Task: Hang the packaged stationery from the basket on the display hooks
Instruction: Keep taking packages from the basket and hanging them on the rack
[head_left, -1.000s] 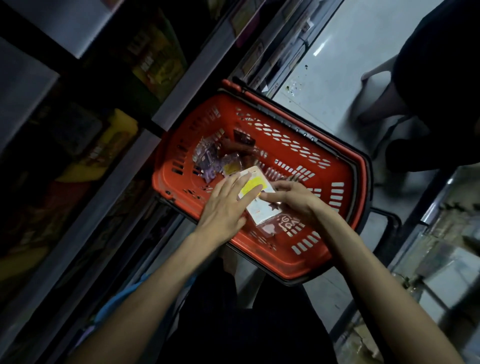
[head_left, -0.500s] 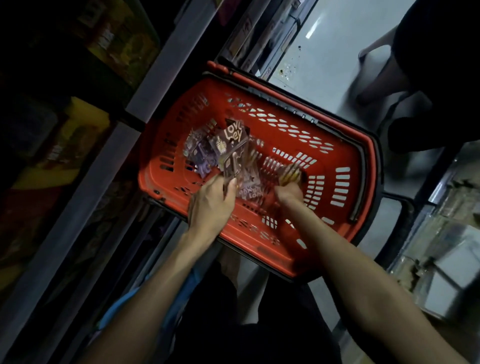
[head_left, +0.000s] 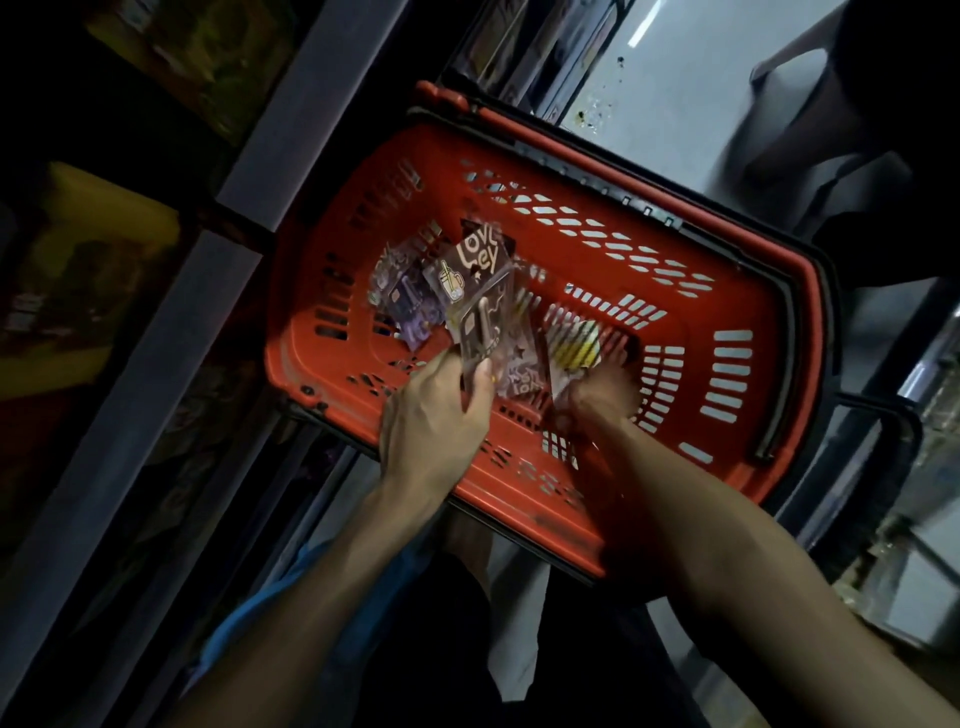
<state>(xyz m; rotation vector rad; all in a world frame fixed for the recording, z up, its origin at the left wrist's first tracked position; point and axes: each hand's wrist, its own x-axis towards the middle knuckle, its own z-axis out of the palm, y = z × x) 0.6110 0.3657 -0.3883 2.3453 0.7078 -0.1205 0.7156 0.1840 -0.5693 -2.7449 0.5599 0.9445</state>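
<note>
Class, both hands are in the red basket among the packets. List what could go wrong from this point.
1. The left hand pinches the brown packet only at its lower end, so it may slip or drag the purple packets beside it.
2. The right hand is blurred at the yellow packet; its grip is unclear, so a fumble is possible.
3. The basket sits in dim light, so packets may be overlooked.

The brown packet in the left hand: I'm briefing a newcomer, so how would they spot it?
Find the red basket between the shelves. Inside it, the left hand pinches the brown packet by its lower edge. Unlike the purple packets beside it and the yellow packet in the right hand, it bears large pale lettering and a small mug drawing.
</note>
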